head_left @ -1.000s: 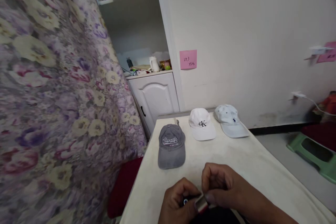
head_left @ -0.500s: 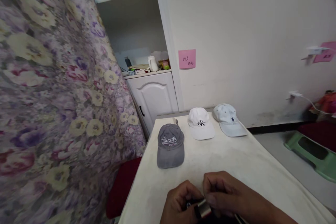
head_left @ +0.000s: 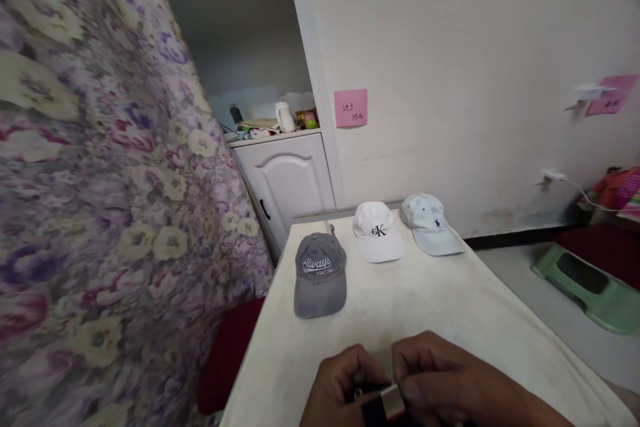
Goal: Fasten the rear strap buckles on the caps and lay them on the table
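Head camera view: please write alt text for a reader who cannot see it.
A person's left hand and right hand hold a dark item with a silvery piece over a pale-covered table. Beyond lie, left to right, a gray cap, a white cap and a light blue cap. A floral curtain hangs at left.

Near the left edge of the matt cream tablecloth (head_left: 400,307) the grey cap (head_left: 320,290) is dull, washed-looking cloth, by the far edge the white cap (head_left: 377,243) and pale blue cap (head_left: 431,230) are smooth-looking matt cloth, the silvery piece (head_left: 393,401) looks like smooth metal, and the green stool (head_left: 614,310) appears plastic.
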Demonstrator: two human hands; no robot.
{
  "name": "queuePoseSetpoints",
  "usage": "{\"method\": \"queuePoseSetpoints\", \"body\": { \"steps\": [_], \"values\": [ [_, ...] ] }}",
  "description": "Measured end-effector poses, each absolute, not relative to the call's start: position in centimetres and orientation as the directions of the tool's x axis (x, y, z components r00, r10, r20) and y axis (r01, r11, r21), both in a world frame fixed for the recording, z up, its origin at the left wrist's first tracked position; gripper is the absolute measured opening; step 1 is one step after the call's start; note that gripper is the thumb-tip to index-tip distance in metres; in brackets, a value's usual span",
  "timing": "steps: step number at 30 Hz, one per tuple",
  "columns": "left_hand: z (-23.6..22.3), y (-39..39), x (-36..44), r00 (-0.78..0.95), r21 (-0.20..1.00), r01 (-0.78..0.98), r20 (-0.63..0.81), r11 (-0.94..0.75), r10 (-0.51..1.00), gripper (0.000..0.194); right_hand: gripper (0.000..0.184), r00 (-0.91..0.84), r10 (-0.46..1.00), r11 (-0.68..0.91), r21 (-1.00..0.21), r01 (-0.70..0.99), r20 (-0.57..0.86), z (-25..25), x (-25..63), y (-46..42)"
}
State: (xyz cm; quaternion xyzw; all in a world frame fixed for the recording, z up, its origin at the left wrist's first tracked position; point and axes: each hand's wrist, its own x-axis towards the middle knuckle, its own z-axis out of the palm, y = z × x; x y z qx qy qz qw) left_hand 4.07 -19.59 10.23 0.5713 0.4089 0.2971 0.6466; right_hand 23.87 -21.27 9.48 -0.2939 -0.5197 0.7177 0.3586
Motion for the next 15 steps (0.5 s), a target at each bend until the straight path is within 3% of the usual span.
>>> {"method": "queuePoseSetpoints", "body": {
  "steps": [8,15],
  "values": [
    [10.6,-19.5,4.2,0.474,0.976,0.115,-0.216,0.183,0.854,0.041,0.031,-0.56,0.827,-0.208,-0.949,-0.237,-0.041,8.7,24.6,-21.9],
    [11.0,-20.2,4.9,0.494,0.965,0.136,-0.263,0.226,0.829,0.042,0.011,-0.536,0.842,-0.168,-0.974,-0.154,-0.061,9.4,24.9,-22.6]
  ]
}}
